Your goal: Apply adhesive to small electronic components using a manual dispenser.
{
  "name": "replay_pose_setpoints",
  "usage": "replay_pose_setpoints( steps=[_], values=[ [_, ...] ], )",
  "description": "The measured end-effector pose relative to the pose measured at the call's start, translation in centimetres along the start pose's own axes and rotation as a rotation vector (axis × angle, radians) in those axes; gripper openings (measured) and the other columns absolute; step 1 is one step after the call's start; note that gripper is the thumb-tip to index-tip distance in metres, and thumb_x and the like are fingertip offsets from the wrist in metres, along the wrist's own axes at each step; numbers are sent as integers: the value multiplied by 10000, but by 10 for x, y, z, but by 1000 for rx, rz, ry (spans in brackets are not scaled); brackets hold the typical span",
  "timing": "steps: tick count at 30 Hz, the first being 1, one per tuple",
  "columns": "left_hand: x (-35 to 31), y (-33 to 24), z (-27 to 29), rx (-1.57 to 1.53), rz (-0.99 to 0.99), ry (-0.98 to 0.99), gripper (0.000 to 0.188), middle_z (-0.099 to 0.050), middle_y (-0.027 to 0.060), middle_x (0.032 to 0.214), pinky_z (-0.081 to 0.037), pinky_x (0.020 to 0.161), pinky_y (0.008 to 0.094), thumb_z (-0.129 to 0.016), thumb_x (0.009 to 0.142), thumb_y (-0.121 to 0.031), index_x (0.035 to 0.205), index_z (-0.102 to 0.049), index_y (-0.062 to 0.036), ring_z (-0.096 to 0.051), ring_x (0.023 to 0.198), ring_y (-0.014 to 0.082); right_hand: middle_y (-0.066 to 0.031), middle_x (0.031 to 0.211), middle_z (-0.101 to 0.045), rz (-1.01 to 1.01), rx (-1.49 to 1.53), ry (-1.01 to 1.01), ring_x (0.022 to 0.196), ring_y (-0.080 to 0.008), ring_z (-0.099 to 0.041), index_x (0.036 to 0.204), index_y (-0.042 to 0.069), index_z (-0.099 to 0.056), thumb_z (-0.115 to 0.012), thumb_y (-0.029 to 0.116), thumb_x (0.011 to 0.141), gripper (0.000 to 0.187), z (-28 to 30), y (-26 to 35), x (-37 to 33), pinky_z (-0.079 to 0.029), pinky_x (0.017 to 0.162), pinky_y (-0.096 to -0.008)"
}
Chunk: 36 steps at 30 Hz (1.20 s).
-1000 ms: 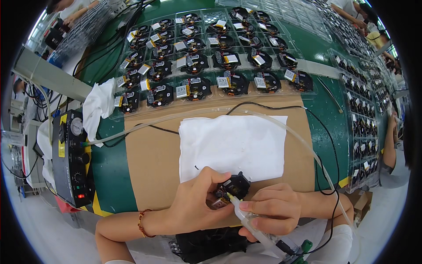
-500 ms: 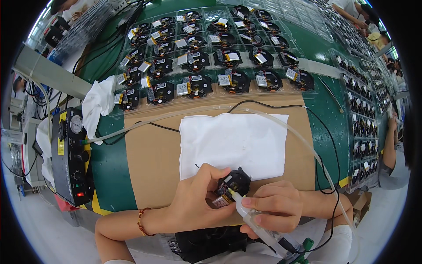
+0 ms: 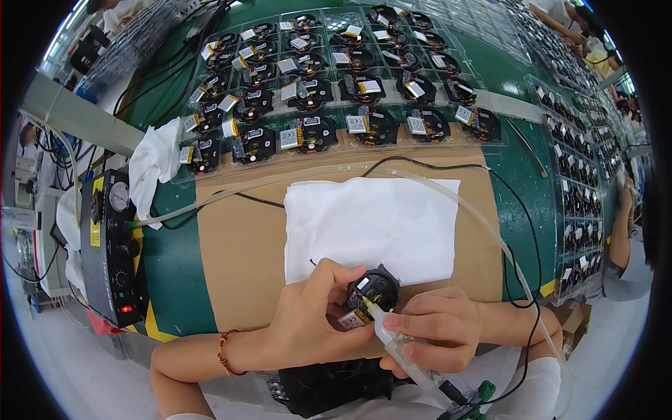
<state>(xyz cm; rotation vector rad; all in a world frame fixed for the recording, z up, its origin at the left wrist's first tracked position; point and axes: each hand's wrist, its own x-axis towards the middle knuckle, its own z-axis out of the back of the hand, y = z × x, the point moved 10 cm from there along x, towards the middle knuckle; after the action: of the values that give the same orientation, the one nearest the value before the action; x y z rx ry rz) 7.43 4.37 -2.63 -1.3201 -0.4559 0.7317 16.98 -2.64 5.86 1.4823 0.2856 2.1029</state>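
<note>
Left hand [image 3: 318, 318] pinching round black part [image 3: 376, 288]; right hand [image 3: 432, 332] pressing syringe [image 3: 399, 343] tip onto it

A matt white paper sheet [image 3: 371, 224] lies on the matt brown cardboard mat [image 3: 238, 259]. Near the sheet's lower edge are a glossy black round plastic part [image 3: 378, 287] and a clear plastic syringe [image 3: 406, 350].
</note>
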Motion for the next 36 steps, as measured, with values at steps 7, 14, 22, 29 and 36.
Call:
replay_pose_setpoints(
  steps=[7,14,22,29,36],
  values=[
    [0,2,0,-10,18,5,566,-660,111,787,-529,584,251,-763,710,-155,1119,-394,-24,-664,671,147,-169,891,-636,5,3,1,579,-177,-572,965,75,-487,-724,161,741,338,0,1,-1,-489,479,-247],
    [-1,4,-1,-23,28,5,565,-663,107,796,-532,588,251,-762,710,-150,1123,-396,-26,-667,677,147,-167,886,-634,8,15,4,575,-177,-568,960,69,-488,-717,160,752,322,1,1,-1,-493,483,-244],
    [-2,6,0,-33,28,1,557,-667,101,813,-532,587,243,-761,715,-144,1126,-404,-27,-667,690,134,-165,886,-634,1,22,-2,570,-178,-564,952,66,-491,-715,159,753,314,3,0,-1,-485,472,-245],
    [-1,4,1,-22,18,2,543,-673,98,839,-530,587,233,-759,728,-135,1127,-406,-30,-671,710,132,-166,891,-637,-18,29,-9,568,-180,-567,953,65,-495,-724,166,740,329,4,-2,-1,-485,472,-242],
    [0,4,0,-43,7,6,548,-676,108,868,-534,593,235,-763,724,-128,1124,-402,-28,-676,731,140,-184,886,-631,-24,82,-17,548,-184,-573,955,46,-504,-740,163,731,345,6,-4,-1,-488,451,-254]
  ],
)
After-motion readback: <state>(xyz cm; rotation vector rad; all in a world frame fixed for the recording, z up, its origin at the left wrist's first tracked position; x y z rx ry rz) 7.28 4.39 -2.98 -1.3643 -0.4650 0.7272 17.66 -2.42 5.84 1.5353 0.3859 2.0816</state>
